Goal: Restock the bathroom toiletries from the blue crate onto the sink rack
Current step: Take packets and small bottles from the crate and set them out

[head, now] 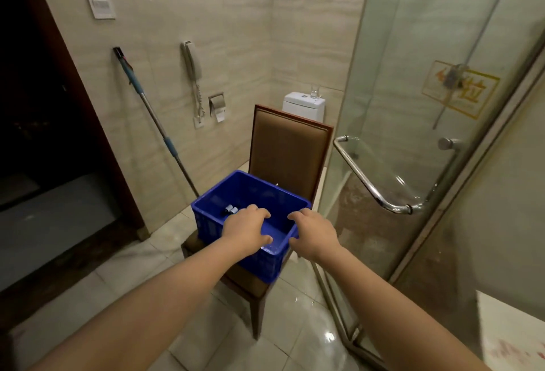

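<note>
A blue plastic crate (pixel 212 224) stands on the seat of a brown padded chair (pixel 290 149). Inside it, at the left, lie small dark bottles with pale caps (pixel 231 210). My left hand (pixel 246 232) hovers over the crate's inside, palm down, fingers loosely spread and holding nothing. Over the crate's right rim is my right hand (pixel 314 235), likewise spread with relaxed fingers and nothing in it. The sink rack is not in view.
A glass shower door with a chrome handle (pixel 371 184) stands close on the right. A mop (pixel 153 119) leans on the tiled wall at the left, beside a wall phone (pixel 193 60). A toilet (pixel 303 105) sits behind the chair. A dark doorway lies left.
</note>
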Demonstrator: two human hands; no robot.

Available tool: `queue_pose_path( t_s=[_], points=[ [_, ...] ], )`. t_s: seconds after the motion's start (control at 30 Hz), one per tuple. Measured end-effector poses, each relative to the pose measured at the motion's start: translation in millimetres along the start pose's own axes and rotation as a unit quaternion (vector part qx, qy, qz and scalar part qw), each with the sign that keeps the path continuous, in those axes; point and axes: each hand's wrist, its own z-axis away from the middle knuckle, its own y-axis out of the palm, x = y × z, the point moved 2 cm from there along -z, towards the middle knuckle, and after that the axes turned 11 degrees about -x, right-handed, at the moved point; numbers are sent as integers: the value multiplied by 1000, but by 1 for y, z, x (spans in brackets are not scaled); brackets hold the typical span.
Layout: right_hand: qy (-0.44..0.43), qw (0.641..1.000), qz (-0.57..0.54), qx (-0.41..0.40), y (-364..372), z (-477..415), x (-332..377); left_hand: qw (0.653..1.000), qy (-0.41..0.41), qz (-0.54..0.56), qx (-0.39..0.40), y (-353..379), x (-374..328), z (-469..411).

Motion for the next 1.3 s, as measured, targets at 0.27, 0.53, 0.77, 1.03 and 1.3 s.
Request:
queue_pose_path(
  t_s=[0.27, 0.53, 0.77, 1.03, 1.3],
  points=[
    [2, 1000, 13, 2, 23, -76, 51, 1000, 17, 6, -15, -17, 75, -57],
    [24, 999, 22, -18, 38, -143, 96, 999, 33, 11, -26, -28, 143, -111],
    [35, 999, 25, 1, 61, -173, 115, 999, 27, 16, -19, -19, 184, -133],
    [32, 998, 31, 32, 85, -213, 116, 1000, 5, 26, 14, 3, 219, -158],
    [39, 996, 13, 74, 127, -281, 94, 997, -25, 38, 65, 50, 246, -222]
  ],
)
